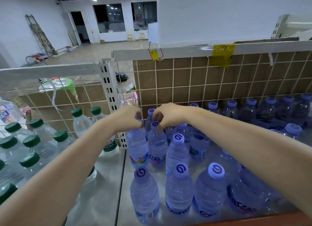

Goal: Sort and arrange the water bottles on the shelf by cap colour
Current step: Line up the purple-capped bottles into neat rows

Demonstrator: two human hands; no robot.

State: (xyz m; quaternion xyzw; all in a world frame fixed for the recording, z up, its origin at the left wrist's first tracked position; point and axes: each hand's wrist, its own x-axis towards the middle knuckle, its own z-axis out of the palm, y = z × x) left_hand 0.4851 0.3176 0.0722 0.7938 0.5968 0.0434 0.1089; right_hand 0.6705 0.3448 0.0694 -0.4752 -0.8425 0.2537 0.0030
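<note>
Shelf [108, 183]: grey metal deck, two bays split by a slotted white upright [109, 97]; wire grid [185, 83] at the back.
Left bay: green-cap bottles [32, 141], clear, all upright, grouped at left and rear; two stand at the grid just left of the upright.
Right bay: purple-cap bottles [179, 180], blue-tinted, upright, filling front to back; rear row runs along the grid to the right edge.
Left hand [126, 117]: reaches across the upright into the right bay; fingers curled round the cap and neck of the left rear bottle [136, 144], gripping it. Cap mostly hidden by the fingers.
Right hand [168, 115]: just beside the left hand, nearly touching; fingers curled down, pinching the neck of the adjacent bottle [157, 141] just under its cap, logo still visible.
Both held bottles: standing side by side, bodies touching, near the upright, mid-depth. Cannot tell whether bases are lifted off the deck.
Behind grid: brown cardboard [236, 83] on right, cardboard box [64, 100] on left.
Top rail: yellow tag [155, 54], yellow tape patch [222, 52].
Background: open room, ladder [40, 34] leaning on left wall.
</note>
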